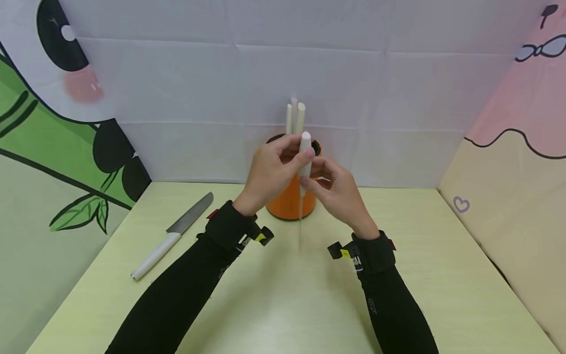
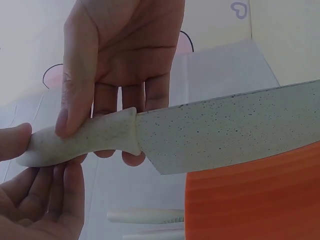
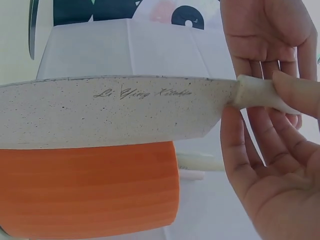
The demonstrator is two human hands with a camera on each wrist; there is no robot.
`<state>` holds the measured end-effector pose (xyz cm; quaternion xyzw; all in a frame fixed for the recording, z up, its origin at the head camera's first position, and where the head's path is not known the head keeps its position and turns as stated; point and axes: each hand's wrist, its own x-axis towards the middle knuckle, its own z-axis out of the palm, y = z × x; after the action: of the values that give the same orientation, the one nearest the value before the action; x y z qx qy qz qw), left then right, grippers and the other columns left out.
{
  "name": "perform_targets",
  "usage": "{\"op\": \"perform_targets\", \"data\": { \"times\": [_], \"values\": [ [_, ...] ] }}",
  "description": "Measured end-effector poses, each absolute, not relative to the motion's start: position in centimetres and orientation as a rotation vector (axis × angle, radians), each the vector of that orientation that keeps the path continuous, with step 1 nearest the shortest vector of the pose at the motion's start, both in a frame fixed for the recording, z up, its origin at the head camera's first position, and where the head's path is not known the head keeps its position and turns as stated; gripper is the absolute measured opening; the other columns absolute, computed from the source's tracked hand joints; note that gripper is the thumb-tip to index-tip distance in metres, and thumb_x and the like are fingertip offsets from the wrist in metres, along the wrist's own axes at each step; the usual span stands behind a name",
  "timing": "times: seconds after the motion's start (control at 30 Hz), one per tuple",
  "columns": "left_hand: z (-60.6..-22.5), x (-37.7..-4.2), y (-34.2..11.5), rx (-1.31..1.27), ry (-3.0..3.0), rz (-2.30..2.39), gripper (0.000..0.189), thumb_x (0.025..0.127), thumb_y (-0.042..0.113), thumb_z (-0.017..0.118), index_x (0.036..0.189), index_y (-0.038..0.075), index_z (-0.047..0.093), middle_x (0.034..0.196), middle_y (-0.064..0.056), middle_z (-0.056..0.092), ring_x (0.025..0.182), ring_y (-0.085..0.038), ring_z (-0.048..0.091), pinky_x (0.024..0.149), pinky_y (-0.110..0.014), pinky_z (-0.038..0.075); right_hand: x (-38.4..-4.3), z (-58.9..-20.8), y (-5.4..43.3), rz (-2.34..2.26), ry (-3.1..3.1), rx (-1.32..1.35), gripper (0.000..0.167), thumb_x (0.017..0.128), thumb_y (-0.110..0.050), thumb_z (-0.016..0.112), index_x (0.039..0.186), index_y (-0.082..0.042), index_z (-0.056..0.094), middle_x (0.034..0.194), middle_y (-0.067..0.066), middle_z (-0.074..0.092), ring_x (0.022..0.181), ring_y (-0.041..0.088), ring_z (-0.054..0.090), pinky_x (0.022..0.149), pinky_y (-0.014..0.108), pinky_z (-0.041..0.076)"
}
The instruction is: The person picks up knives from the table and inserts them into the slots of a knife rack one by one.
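Note:
Both hands hold a kitchen knife upright in front of an orange round knife holder, its blade pointing down. My left hand grips the upper end of the white handle. Lower down, near the blade, my right hand pinches the same handle. In the right wrist view the broad speckled blade carries dark script lettering. The left wrist view shows the blade overlapping the orange holder. Several light handles stick up from the holder's dark top.
Another knife with a white handle and grey blade lies on the pale table, left of my left forearm. A light cloth backdrop rises behind the table, with printed cartoon figures at both sides.

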<state>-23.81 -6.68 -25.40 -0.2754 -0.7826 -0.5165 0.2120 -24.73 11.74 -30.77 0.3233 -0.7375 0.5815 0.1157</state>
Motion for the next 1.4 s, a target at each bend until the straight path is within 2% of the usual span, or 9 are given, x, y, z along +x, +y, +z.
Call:
{"op": "perform_targets", "data": {
  "times": [0.17, 0.33, 0.53, 0.6, 0.73, 0.93, 1.07, 1.3, 1.4],
  "values": [
    [-25.2, -23.9, -6.9, -0.739, -2.183, -1.426, 0.031, 0.103, 0.019, 0.074, 0.129, 0.002, 0.073, 0.112, -0.009, 0.075, 0.097, -0.019, 0.07, 0.091, -0.032, 0.061, -25.6, -31.0, 12.7, 1.792, -2.122, 0.926, 0.033, 0.105, -0.01, 0.069, 0.136, -0.001, 0.063, 0.119, 0.015, 0.068, 0.109, 0.025, 0.066, 0.094, 0.032, 0.062],
    [-25.0, -23.9, -7.2, -0.747, -2.182, -1.442, 0.031, 0.103, 0.019, 0.073, 0.129, 0.002, 0.073, 0.111, -0.009, 0.077, 0.095, -0.018, 0.071, 0.088, -0.034, 0.061, -27.1, -31.7, 13.9, 1.795, -2.11, 0.851, 0.039, 0.106, -0.014, 0.068, 0.143, -0.004, 0.059, 0.132, 0.022, 0.064, 0.118, 0.025, 0.065, 0.1, 0.031, 0.059],
    [-24.8, -23.9, -7.3, -0.755, -2.167, -1.448, 0.03, 0.103, 0.018, 0.073, 0.129, 0.003, 0.073, 0.11, -0.008, 0.077, 0.093, -0.017, 0.071, 0.086, -0.038, 0.061, -29.6, -33.1, 14.4, 1.769, -2.167, 0.807, 0.06, 0.104, -0.014, 0.07, 0.157, -0.001, 0.044, 0.153, 0.022, 0.05, 0.14, 0.041, 0.052, 0.118, 0.052, 0.046],
    [-24.6, -23.9, -7.3, -0.751, -2.175, -1.441, 0.03, 0.103, 0.019, 0.073, 0.129, 0.003, 0.073, 0.11, -0.008, 0.077, 0.094, -0.016, 0.071, 0.087, -0.036, 0.061, -30.5, -33.9, 14.3, 1.796, -2.194, 0.788, 0.068, 0.104, -0.015, 0.071, 0.162, -0.004, 0.037, 0.159, 0.02, 0.044, 0.146, 0.043, 0.045, 0.122, 0.057, 0.04],
    [-24.3, -23.9, -7.4, -0.753, -2.181, -1.428, 0.03, 0.104, 0.019, 0.073, 0.129, 0.003, 0.073, 0.111, -0.008, 0.077, 0.094, -0.017, 0.071, 0.087, -0.032, 0.061, -32.2, -35.6, 13.7, 1.883, -2.266, 0.728, 0.082, 0.104, -0.023, 0.072, 0.168, -0.013, 0.023, 0.169, 0.014, 0.031, 0.154, 0.038, 0.035, 0.127, 0.057, 0.032],
    [-24.0, -23.9, -7.5, -0.747, -2.18, -1.411, 0.03, 0.104, 0.019, 0.072, 0.129, 0.002, 0.073, 0.109, -0.009, 0.077, 0.092, -0.017, 0.07, 0.084, -0.031, 0.061, -33.7, -37.6, 12.3, 1.982, -2.323, 0.717, 0.094, 0.102, -0.029, 0.075, 0.171, -0.023, 0.011, 0.174, 0.008, 0.02, 0.158, 0.034, 0.026, 0.128, 0.061, 0.025],
    [-23.9, -23.9, -7.6, -0.737, -2.193, -1.395, 0.03, 0.104, 0.02, 0.072, 0.129, 0.003, 0.073, 0.11, -0.008, 0.077, 0.091, -0.017, 0.07, 0.083, -0.031, 0.061, -34.1, -38.7, 11.6, 2.015, -2.335, 0.711, 0.099, 0.101, -0.027, 0.076, 0.171, -0.026, 0.006, 0.175, 0.008, 0.018, 0.157, 0.034, 0.027, 0.128, 0.062, 0.025],
    [-23.5, -23.9, -7.7, -0.737, -2.196, -1.372, 0.032, 0.104, 0.018, 0.072, 0.131, 0.002, 0.073, 0.111, -0.011, 0.077, 0.093, -0.021, 0.071, 0.083, -0.031, 0.061, -34.6, -40.1, 11.3, 2.034, -2.381, 0.677, 0.105, 0.1, -0.027, 0.077, 0.171, -0.028, 0.0, 0.174, 0.01, 0.018, 0.155, 0.035, 0.032, 0.125, 0.059, 0.033],
    [-23.2, -24.0, -7.8, -0.742, -2.189, -1.36, 0.033, 0.104, 0.017, 0.072, 0.132, 0.001, 0.072, 0.112, -0.011, 0.077, 0.093, -0.021, 0.072, 0.084, -0.032, 0.062, -34.9, -40.5, 11.2, 2.02, -2.391, 0.681, 0.106, 0.1, -0.029, 0.077, 0.171, -0.029, -0.001, 0.174, 0.01, 0.02, 0.155, 0.036, 0.032, 0.126, 0.06, 0.032]
  ]
}}
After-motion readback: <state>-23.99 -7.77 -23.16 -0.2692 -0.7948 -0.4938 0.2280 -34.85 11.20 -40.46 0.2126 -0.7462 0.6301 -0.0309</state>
